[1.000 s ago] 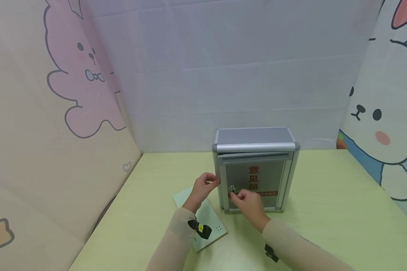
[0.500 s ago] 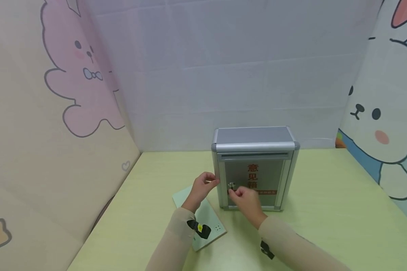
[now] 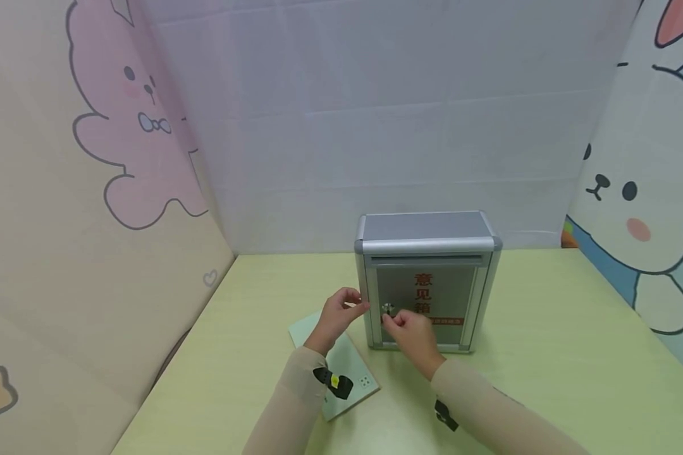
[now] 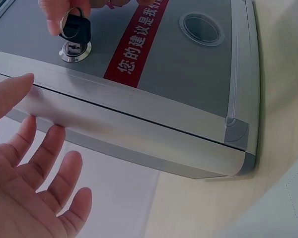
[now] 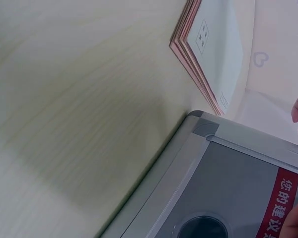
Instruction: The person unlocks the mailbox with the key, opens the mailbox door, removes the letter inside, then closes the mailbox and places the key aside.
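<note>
A silver-grey metal suggestion box (image 3: 461,294) with red lettering stands upright on the table. My right hand (image 3: 418,340) pinches a black-headed key (image 4: 78,29) on a metal ring. The key is at the round lock (image 4: 75,53) on the left of the box's front panel; its blade is mostly hidden. My left hand (image 3: 337,319) is at the box's left side, its fingertips against the frame, fingers spread and slightly bent. In the left wrist view, its thumb lies by the front edge.
A stack of flat pale-green paper pieces (image 3: 350,363) with pinkish edges lies left of the box, partly under my left forearm. A cloth backdrop (image 3: 410,126) rises behind the table (image 3: 546,354), and printed cloths stand at both sides.
The front panel's top edge, slanted with a gap one second ago, now sits level in the frame. My right hand has shifted slightly up and left with the key; the left stays put.
</note>
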A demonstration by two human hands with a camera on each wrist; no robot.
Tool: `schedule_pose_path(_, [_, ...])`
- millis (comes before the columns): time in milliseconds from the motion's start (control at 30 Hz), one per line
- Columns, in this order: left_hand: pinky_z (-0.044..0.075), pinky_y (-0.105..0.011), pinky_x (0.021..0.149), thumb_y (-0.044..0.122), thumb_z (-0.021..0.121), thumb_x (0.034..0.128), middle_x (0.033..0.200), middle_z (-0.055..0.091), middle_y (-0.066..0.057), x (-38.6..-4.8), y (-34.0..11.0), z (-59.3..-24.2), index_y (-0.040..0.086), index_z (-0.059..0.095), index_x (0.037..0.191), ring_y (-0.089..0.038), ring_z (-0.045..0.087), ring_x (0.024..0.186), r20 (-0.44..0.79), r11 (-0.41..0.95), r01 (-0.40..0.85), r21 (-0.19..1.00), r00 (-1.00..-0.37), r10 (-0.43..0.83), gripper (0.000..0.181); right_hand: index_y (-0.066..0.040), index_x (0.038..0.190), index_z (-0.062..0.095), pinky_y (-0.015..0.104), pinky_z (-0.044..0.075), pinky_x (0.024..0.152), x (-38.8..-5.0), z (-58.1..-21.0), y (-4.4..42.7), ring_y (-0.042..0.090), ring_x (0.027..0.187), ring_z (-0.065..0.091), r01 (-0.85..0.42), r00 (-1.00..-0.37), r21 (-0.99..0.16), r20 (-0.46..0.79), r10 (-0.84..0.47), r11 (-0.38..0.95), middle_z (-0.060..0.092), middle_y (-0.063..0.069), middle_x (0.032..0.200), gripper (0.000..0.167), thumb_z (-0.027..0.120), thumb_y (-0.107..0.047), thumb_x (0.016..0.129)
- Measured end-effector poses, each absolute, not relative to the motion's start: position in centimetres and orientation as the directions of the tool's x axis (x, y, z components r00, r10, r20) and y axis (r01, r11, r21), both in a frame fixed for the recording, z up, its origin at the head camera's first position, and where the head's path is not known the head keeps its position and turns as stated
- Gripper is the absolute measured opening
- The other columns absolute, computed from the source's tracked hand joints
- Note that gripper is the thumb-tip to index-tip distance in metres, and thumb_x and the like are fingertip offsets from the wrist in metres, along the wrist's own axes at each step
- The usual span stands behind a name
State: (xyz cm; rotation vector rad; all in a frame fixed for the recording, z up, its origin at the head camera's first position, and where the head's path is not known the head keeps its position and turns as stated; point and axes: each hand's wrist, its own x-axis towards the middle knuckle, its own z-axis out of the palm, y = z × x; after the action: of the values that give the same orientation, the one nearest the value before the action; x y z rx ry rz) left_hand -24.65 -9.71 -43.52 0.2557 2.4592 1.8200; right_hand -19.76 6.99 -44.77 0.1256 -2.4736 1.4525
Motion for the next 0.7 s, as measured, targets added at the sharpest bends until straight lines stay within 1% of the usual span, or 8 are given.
schedule_pose_path(133, [0.047,-0.037,0.078,0.016,0.068,0.0886,0.104,0.060,-0.010,-24.66,-9.33,-43.66,0.002,0.057,0.102,-0.022,0.054,0.092,0.066,0.303,0.110,0.947,-0.986,0.152,0.022,-0.008,0.060,0.052,0.024,0.029,0.046,-19.73,-44.54,7.02,0.010,0.047,0.035,-0.177,-0.970,-0.870,0.234,0.070,0.461,0.039,-0.006,0.050,0.033,0.067,-0.013,0.088])
schedule_pose_path(267, [0.047,-0.037,0.078,0.016,0.069,0.0880,0.103,0.061,-0.010,-24.64,-9.02,-43.84,0.002,0.056,0.101,-0.022,0.054,0.093,0.078,0.309,0.114,0.944,-0.989,0.127,0.022,-0.006,0.062,0.053,0.026,0.031,0.048,-19.75,-44.42,7.08,0.011,0.048,0.037,-0.109,-0.984,-0.907,0.157,0.087,0.407,0.041,-0.004,0.050,0.033,0.068,-0.018,0.089])
schedule_pose_path(433, [0.047,-0.034,0.076,0.017,0.069,0.0886,0.102,0.061,-0.009,-24.73,-8.90,-43.90,0.005,0.055,0.101,-0.021,0.054,0.091,0.075,0.304,0.110,0.946,-0.989,0.124,0.022,-0.002,0.077,0.062,0.029,0.037,0.050,-19.85,-44.32,7.32,0.011,0.048,0.042,-0.010,-0.994,-0.939,0.045,0.095,0.343,0.046,0.000,0.053,0.029,0.069,-0.027,0.088])
schedule_pose_path(500, [0.047,-0.034,0.075,0.017,0.069,0.0885,0.102,0.061,-0.010,-24.73,-8.91,-43.94,0.005,0.055,0.101,-0.021,0.054,0.090,0.082,0.300,0.116,0.947,-0.989,0.124,0.022,0.001,0.085,0.065,0.029,0.038,0.051,-19.91,-44.26,7.42,0.011,0.047,0.043,0.012,-0.997,-0.941,0.017,0.081,0.339,0.047,0.000,0.053,0.030,0.069,-0.029,0.089])
schedule_pose_path(567, [0.047,-0.034,0.074,0.017,0.069,0.0885,0.101,0.061,-0.010,-24.66,-8.94,-43.99,0.004,0.055,0.100,-0.021,0.054,0.089,0.095,0.302,0.129,0.945,-0.988,0.123,0.023,0.002,0.090,0.067,0.029,0.039,0.054,-20.00,-44.24,7.52,0.012,0.047,0.043,0.019,-0.998,-0.934,0.001,0.056,0.356,0.047,0.001,0.051,0.033,0.067,-0.031,0.090])
schedule_pose_path(633, [0.046,-0.033,0.074,0.017,0.069,0.0884,0.101,0.061,-0.010,-24.52,-8.96,-43.99,0.005,0.055,0.100,-0.021,0.054,0.089,0.098,0.299,0.130,0.945,-0.988,0.119,0.022,0.003,0.090,0.068,0.029,0.039,0.055,-20.05,-44.25,7.59,0.012,0.046,0.043,0.014,-1.000,-0.925,-0.004,0.028,0.379,0.046,0.000,0.050,0.035,0.064,-0.032,0.092])
schedule_pose_path(700, [0.046,-0.033,0.073,0.017,0.070,0.0883,0.100,0.061,-0.011,-24.41,-8.96,-43.97,0.004,0.055,0.099,-0.020,0.053,0.088,0.105,0.297,0.136,0.945,-0.987,0.118,0.022,0.004,0.087,0.068,0.029,0.038,0.056,-20.08,-44.27,7.65,0.012,0.045,0.042,0.000,-1.000,-0.917,0.000,0.000,0.399,0.046,0.000,0.049,0.036,0.061,-0.032,0.094])
